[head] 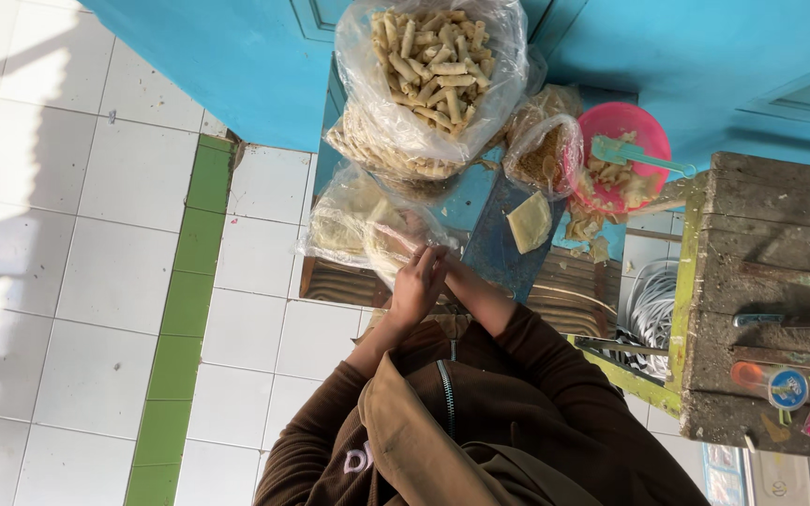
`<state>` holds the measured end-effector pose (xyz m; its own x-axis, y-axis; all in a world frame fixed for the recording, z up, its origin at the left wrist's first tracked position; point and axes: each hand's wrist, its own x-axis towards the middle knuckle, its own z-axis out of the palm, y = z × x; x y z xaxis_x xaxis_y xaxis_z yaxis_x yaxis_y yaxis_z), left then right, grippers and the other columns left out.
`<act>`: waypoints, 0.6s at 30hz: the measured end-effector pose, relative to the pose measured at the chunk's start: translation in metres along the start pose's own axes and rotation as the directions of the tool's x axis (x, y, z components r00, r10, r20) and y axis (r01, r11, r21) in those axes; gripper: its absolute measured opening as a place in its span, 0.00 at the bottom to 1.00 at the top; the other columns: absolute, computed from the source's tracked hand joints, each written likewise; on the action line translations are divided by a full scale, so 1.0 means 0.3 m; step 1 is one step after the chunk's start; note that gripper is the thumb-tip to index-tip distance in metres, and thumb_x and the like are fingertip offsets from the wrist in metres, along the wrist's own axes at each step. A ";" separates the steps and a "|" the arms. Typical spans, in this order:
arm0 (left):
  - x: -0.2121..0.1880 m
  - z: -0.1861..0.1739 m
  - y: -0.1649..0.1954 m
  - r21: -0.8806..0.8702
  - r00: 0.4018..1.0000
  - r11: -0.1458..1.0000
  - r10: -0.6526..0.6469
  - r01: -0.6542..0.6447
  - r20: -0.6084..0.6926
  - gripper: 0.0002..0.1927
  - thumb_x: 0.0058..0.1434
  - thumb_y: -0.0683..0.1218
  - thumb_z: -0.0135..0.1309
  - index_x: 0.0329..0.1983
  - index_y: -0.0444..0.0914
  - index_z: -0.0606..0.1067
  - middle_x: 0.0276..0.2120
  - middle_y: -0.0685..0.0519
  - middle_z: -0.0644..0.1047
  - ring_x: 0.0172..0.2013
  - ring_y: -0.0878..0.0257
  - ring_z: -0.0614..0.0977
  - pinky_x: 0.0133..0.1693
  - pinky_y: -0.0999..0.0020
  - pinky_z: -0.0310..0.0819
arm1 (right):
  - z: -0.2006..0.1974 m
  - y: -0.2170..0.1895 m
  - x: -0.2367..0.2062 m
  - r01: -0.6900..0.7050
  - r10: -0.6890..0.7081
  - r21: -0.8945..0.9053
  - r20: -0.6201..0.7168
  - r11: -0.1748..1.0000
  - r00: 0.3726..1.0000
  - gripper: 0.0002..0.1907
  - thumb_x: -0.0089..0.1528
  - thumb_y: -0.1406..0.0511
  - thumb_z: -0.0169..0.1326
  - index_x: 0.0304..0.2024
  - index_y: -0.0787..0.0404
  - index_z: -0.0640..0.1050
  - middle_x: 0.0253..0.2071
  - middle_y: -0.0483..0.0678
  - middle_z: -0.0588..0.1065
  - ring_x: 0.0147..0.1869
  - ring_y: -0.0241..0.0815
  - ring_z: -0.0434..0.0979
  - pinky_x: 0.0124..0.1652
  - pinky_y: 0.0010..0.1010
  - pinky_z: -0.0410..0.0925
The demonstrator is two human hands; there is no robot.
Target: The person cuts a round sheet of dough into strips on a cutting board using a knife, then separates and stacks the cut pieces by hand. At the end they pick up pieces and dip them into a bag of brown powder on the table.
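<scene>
My two hands meet in front of my chest, above a dark blue board (494, 248). My left hand (416, 289) lies on top with its fingers close together, pointing at a clear bag of thin pale wrappers (353, 220). My right hand (450, 270) is mostly hidden under the left; only its wrist and brown sleeve show. What the fingers hold, if anything, is hidden. One pale square wrapper (529, 222) lies on the board to the right of my hands.
A big clear bag of rolled pastries (433, 61) stands beyond the board against a blue door. A pink bowl (644, 126) with filling and a teal spoon (635, 155) sits at right. A worn wooden table (761, 244) carries a knife (785, 320) and small items. White floor tiles lie left.
</scene>
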<state>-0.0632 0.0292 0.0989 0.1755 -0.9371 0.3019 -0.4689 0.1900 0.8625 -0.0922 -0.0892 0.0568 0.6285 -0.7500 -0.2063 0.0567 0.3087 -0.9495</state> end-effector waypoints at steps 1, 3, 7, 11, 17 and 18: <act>-0.009 -0.015 0.009 -0.009 1.000 1.000 -0.014 0.014 0.019 0.09 0.67 0.39 0.55 0.50 0.36 0.74 0.40 0.44 0.78 0.32 0.47 0.82 0.33 0.58 0.76 | 0.016 -0.013 0.025 0.009 -0.011 -0.033 -0.061 0.999 0.998 0.29 0.59 0.55 0.66 0.56 0.64 0.73 0.47 0.50 0.75 0.49 0.40 0.75 0.49 0.31 0.72; -0.024 -0.049 0.028 -0.053 0.998 0.998 -0.015 0.018 0.066 0.09 0.67 0.39 0.55 0.50 0.37 0.75 0.39 0.44 0.78 0.31 0.49 0.82 0.33 0.60 0.76 | 0.043 -0.036 0.063 -0.022 -0.009 -0.132 -0.229 0.991 0.973 0.32 0.58 0.54 0.68 0.56 0.64 0.72 0.47 0.51 0.74 0.48 0.40 0.75 0.49 0.30 0.71; -0.063 -0.080 0.062 -0.085 0.958 0.976 -0.176 0.199 0.226 0.10 0.69 0.42 0.57 0.52 0.37 0.76 0.42 0.46 0.79 0.30 0.54 0.83 0.34 0.62 0.77 | 0.081 -0.075 0.065 0.069 -0.073 -0.025 -0.319 0.997 0.945 0.37 0.55 0.56 0.70 0.58 0.59 0.64 0.55 0.53 0.66 0.55 0.43 0.72 0.52 0.34 0.72; -0.085 -0.086 -0.026 -0.038 0.978 0.993 -0.114 0.109 -0.175 0.30 0.57 0.44 0.65 0.61 0.32 0.69 0.56 0.42 0.74 0.52 0.51 0.76 0.54 0.56 0.69 | 0.061 -0.056 -0.001 -0.035 0.060 0.188 -0.126 0.982 0.990 0.32 0.59 0.57 0.63 0.60 0.58 0.64 0.56 0.54 0.68 0.55 0.50 0.77 0.52 0.36 0.76; -0.030 -0.138 -0.365 -0.750 0.394 0.608 -0.776 0.260 -0.492 0.42 0.57 0.46 0.71 0.64 0.32 0.57 0.57 0.44 0.67 0.52 0.58 0.74 0.50 0.68 0.73 | -0.133 0.029 -0.143 0.457 -0.678 -0.840 0.155 0.291 0.718 0.25 0.66 0.65 0.58 0.62 0.70 0.69 0.54 0.62 0.72 0.47 0.56 0.77 0.44 0.40 0.73; -0.028 -0.147 -0.397 -0.835 0.331 0.487 -0.856 0.255 -0.398 0.40 0.55 0.46 0.71 0.62 0.33 0.57 0.53 0.45 0.68 0.48 0.59 0.75 0.44 0.67 0.74 | -0.184 0.030 -0.186 0.240 -0.252 -0.732 0.096 0.638 0.963 0.16 0.64 0.67 0.58 0.52 0.68 0.77 0.41 0.55 0.79 0.39 0.46 0.79 0.40 0.36 0.73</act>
<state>0.0293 0.0272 0.0115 0.8035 -0.3566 -0.4767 0.5396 0.0983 0.8361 -0.1695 -0.0769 0.0466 0.6655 -0.7437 0.0631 -0.3805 -0.4108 -0.8285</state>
